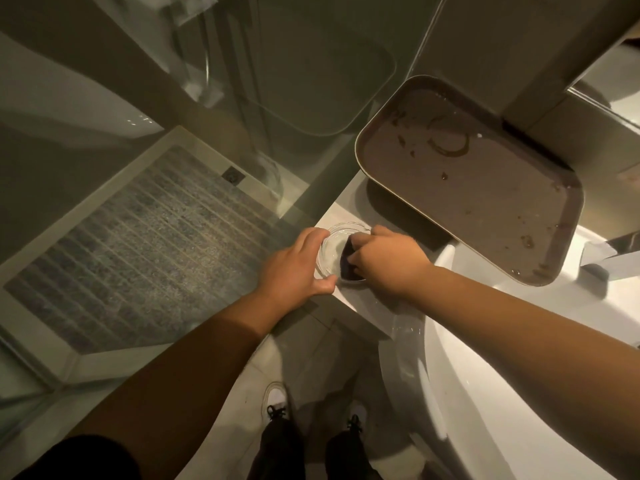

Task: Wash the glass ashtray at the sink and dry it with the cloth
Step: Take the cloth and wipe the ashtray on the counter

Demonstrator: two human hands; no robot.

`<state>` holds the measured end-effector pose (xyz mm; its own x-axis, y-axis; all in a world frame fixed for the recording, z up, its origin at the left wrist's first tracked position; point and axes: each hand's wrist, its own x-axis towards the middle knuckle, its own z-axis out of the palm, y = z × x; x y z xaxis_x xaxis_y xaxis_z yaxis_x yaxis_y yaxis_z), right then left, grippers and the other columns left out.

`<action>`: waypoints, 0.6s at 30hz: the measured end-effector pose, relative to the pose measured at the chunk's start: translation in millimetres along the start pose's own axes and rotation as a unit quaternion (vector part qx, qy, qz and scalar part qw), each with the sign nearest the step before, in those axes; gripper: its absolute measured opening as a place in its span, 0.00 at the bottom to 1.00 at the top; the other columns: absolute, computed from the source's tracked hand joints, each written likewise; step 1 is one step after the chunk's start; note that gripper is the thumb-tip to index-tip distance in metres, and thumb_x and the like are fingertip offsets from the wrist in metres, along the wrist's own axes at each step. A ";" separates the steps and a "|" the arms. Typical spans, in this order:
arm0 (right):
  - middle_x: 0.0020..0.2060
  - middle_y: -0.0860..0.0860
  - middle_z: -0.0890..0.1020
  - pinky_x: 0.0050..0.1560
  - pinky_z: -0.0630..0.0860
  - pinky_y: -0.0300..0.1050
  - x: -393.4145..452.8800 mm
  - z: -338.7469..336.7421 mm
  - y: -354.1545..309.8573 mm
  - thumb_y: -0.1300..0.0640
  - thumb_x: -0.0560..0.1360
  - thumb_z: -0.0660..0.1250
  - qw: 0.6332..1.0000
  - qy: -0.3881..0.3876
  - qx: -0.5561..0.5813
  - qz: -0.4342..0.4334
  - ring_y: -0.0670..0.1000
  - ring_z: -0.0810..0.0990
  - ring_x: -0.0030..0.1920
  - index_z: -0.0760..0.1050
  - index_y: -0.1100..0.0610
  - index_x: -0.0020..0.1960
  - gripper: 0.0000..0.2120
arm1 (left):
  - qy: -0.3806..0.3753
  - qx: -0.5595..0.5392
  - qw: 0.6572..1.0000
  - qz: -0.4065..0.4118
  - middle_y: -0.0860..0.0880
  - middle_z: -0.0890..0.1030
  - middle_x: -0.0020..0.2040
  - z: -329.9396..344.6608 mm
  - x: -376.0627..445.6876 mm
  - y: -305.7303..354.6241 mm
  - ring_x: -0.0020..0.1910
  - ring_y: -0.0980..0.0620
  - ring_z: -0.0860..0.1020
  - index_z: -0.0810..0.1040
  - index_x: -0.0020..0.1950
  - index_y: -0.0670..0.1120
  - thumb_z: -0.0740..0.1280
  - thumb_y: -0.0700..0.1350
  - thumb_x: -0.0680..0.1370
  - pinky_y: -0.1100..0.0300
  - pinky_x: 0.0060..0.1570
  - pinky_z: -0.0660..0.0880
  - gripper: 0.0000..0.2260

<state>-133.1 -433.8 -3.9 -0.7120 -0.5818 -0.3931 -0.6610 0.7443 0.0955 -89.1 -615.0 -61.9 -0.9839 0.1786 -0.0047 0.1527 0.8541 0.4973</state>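
Countertop (360,306) — ashtray (334,242) between both hands' grip

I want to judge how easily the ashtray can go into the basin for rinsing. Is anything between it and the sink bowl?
Nothing visible blocks it. The glass ashtray sits on the counter ledge beside the sink bowl, held by the left hand; the right hand presses a dark cloth into it. The tray overhangs further back.

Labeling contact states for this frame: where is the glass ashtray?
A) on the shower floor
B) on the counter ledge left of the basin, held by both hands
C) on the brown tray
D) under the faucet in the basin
B: the glass ashtray sits on the counter ledge, the left hand gripping its rim and the right hand pressing a dark cloth into it.
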 end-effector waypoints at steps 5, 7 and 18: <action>0.53 0.47 0.76 0.33 0.64 0.42 14.9 -2.7 -5.2 0.45 0.73 0.66 0.996 0.036 0.070 -0.042 0.52 0.70 0.49 0.80 0.46 0.55 0.12 | 0.002 -0.008 1.000 0.018 0.49 0.74 0.64 -3.6 1.5 -1.4 0.45 0.42 0.81 0.68 0.66 0.47 0.73 0.55 0.66 0.58 0.36 0.67 0.32; 0.54 0.47 0.76 0.35 0.66 0.43 24.7 -5.8 -6.4 0.46 0.75 0.64 0.995 0.045 0.091 -0.011 0.53 0.72 0.51 0.80 0.45 0.56 0.12 | 0.005 -0.009 1.000 0.017 0.48 0.74 0.63 -3.8 1.2 -0.1 0.45 0.42 0.81 0.69 0.66 0.46 0.73 0.55 0.66 0.58 0.35 0.67 0.31; 0.53 0.51 0.75 0.47 0.77 0.47 21.2 -18.4 13.7 0.52 0.70 0.75 0.995 -0.056 0.047 0.072 0.53 0.74 0.52 0.73 0.51 0.64 0.24 | 0.018 0.006 1.000 -0.007 0.49 0.73 0.63 1.1 5.1 2.0 0.41 0.41 0.80 0.67 0.64 0.47 0.73 0.56 0.65 0.59 0.34 0.66 0.32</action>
<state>-161.7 -442.0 5.9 -0.7635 -0.4312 -0.4808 -0.5252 0.8477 0.0738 -93.6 -611.8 -61.8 -0.9886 0.1493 0.0210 0.1406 0.8622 0.4867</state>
